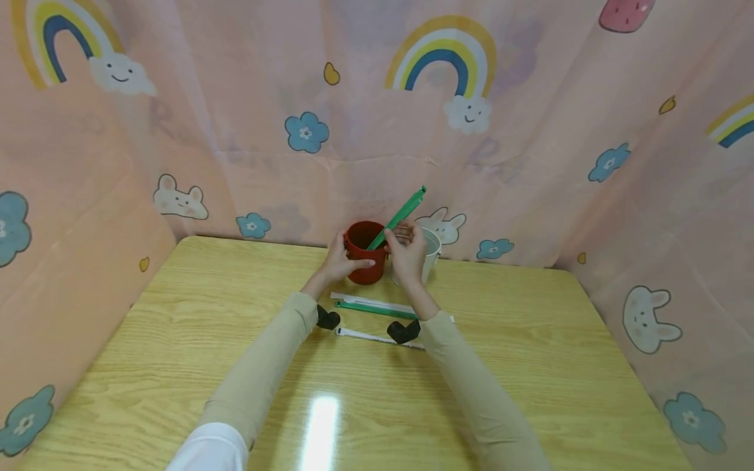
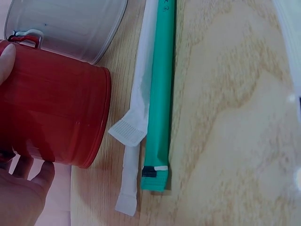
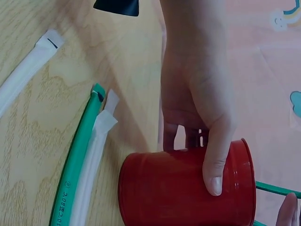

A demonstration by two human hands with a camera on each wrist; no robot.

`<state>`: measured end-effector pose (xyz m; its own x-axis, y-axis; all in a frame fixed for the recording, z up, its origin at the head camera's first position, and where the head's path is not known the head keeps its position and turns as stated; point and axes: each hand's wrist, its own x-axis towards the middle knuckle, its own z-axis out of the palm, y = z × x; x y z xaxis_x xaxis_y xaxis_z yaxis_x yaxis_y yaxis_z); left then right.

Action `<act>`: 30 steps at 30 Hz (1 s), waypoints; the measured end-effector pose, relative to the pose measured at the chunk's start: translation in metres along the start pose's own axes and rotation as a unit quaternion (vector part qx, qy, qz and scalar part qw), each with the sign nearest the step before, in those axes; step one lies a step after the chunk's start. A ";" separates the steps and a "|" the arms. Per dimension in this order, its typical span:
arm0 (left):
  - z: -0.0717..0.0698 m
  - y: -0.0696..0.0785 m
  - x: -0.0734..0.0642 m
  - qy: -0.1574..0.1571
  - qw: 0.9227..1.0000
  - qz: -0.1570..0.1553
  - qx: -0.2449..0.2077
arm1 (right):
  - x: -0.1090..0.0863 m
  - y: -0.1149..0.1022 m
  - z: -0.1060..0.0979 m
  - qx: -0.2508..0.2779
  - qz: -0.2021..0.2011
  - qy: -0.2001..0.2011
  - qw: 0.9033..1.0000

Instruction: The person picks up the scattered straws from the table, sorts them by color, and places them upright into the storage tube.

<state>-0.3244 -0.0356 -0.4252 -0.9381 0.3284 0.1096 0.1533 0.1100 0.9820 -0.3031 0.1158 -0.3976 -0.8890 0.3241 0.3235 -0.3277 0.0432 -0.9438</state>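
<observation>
My left hand grips the side of a red bucket, thumb across its front. The right hand pinches a green wrapped straw that slants up out of the bucket's mouth; its lower end is inside, and whether it is one straw or two I cannot tell. Directly right of the red bucket, partly behind the right hand, stands a white bucket. In the left wrist view a green wrapped straw lies on the table beside white wrapped straws.
Closer to me lies another white wrapped straw, partly covered by the right wrist's black camera. The wooden table ends at a pink patterned curtain behind the buckets.
</observation>
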 end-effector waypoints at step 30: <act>0.002 -0.034 0.016 0.031 0.999 0.007 0.021 | -0.011 0.001 -0.027 -0.041 0.010 -0.042 0.998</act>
<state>-0.3441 -0.0319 -0.4575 -0.9533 0.2713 0.1330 0.1774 0.1460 0.9732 -0.2854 0.1380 -0.4038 -0.9200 0.2457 0.3052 -0.2850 0.1150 -0.9516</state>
